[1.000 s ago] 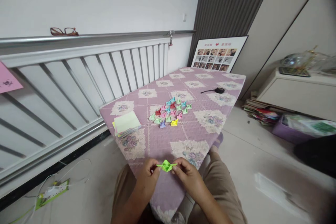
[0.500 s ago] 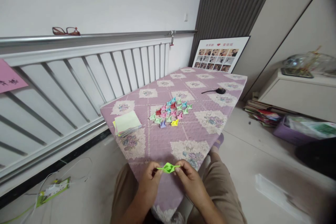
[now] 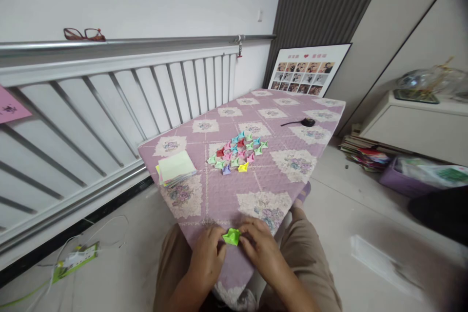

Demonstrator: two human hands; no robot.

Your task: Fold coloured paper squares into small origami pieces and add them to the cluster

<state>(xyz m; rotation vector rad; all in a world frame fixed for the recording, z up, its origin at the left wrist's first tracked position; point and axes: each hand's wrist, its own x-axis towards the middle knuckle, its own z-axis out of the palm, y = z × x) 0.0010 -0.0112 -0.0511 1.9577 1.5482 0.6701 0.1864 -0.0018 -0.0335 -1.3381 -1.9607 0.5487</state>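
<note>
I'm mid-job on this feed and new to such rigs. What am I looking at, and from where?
No machine here: these are a person's bare left hand and right hand. One camera, worn on that person's head, takes every picture, looking forward and down. Between the two hands is a bright green folded paper; how each hand grips it is too small to make out. Ahead, on a purple floral tablecloth, lies a cluster of small folded papers in several colours, with a stack of paper sheets to their left and a black object with a thin tail farther right.
</note>
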